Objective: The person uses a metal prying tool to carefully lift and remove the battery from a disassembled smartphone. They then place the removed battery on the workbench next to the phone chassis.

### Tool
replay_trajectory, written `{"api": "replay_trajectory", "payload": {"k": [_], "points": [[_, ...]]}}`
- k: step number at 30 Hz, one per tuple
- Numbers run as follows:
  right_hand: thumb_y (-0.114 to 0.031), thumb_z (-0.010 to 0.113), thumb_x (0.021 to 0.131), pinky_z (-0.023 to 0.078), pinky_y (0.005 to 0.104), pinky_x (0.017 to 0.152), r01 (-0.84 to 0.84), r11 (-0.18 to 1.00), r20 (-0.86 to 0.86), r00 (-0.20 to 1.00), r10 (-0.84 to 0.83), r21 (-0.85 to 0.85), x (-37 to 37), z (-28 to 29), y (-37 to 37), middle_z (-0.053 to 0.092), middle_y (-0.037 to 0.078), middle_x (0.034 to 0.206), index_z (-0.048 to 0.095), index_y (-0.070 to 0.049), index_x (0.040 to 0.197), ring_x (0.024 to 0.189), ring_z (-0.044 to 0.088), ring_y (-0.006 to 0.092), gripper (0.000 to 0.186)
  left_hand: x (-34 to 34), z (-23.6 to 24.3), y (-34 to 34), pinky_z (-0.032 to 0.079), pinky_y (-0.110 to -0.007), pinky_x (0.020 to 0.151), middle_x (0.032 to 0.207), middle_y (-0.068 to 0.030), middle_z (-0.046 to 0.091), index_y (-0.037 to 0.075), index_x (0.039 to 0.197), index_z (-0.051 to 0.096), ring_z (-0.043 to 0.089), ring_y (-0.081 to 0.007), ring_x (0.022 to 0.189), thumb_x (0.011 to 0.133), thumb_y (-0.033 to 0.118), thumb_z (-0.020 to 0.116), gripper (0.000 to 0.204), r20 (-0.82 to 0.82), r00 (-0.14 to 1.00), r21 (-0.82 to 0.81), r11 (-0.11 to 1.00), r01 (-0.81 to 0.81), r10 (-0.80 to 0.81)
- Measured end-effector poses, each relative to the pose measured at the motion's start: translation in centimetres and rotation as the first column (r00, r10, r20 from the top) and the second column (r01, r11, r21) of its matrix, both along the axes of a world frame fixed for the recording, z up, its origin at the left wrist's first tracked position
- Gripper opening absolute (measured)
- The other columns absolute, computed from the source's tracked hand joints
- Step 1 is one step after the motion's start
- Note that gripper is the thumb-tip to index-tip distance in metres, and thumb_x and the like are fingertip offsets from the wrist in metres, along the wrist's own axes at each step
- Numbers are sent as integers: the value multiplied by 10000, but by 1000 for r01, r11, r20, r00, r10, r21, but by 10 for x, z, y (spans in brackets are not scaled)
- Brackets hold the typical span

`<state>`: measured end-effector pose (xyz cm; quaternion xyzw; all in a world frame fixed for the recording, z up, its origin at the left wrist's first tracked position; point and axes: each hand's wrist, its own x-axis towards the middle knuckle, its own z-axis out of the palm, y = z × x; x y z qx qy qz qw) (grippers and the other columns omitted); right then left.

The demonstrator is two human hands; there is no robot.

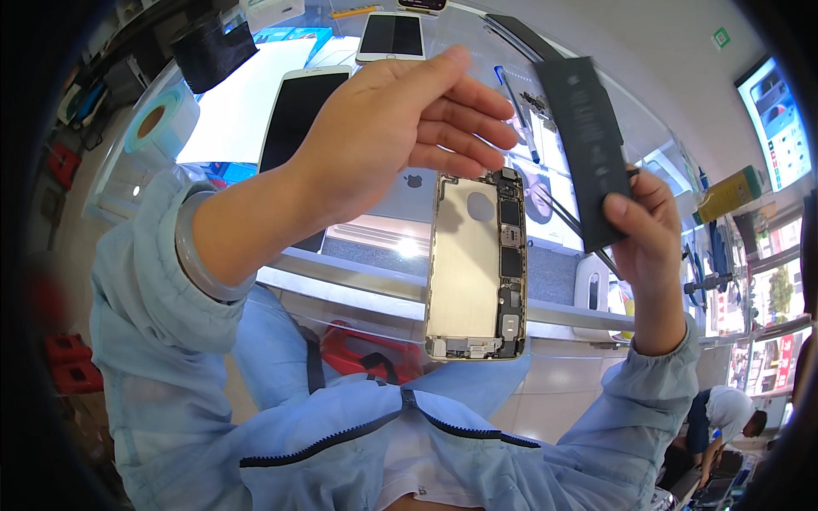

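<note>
My left hand (pixel 383 128) hovers over the counter, its fingers stretched out together and nothing in it. My right hand (pixel 652 226) pinches a flat black phone battery (pixel 584 149) near its lower end, tilted up above the counter. Slim dark tweezers (pixel 562 213) stick out behind the battery, also in the right hand. Between the hands, an opened phone housing (pixel 464 281) shows a bare battery bay, with circuit boards along its right side. A white-framed phone with a black screen (pixel 294 119) lies partly hidden behind my left forearm.
Another white phone (pixel 390 38) lies at the back of the glass counter. A pen (pixel 518 115) and small dark parts (pixel 535 102) are beside the battery. A tape roll (pixel 153 123) and black holder (pixel 211 55) stand at left. A yellow-green bottle (pixel 728 198) is at right; a person (pixel 724 417) bends beyond.
</note>
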<state>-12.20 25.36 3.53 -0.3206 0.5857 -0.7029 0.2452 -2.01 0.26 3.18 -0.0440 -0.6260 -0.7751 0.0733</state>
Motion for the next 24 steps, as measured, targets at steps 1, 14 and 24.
{"api": "replay_trajectory", "payload": {"k": [1,14,24], "points": [[-65,699,808,567,280,751,19,1000,-15,1000,-19,-19,-6,1,3,698,135,892,635,59,980,769,692,161,221,-1,-1,-5,557,-257,757,959,-157,687,-34,1067,635,692,-193,816,1007,347,430,437,-26,998,-53,997,47,-49],[-49,733,792,580,257,718,74,996,-118,991,-67,49,-26,4,11,701,124,901,596,17,1055,757,700,145,303,7,-23,-5,376,-396,1022,1284,-186,513,-4,1310,479,492,-340,1166,650,317,833,815,-200,958,-907,408,-102,-204],[33,754,727,575,273,738,-92,957,-5,995,97,275,-24,-7,5,710,147,884,546,40,1127,755,707,173,451,29,-19,-20,187,-522,1123,1444,-143,407,58,1397,423,247,-408,1381,880,458,582,672,-147,976,-980,-109,-166,-160]]}}
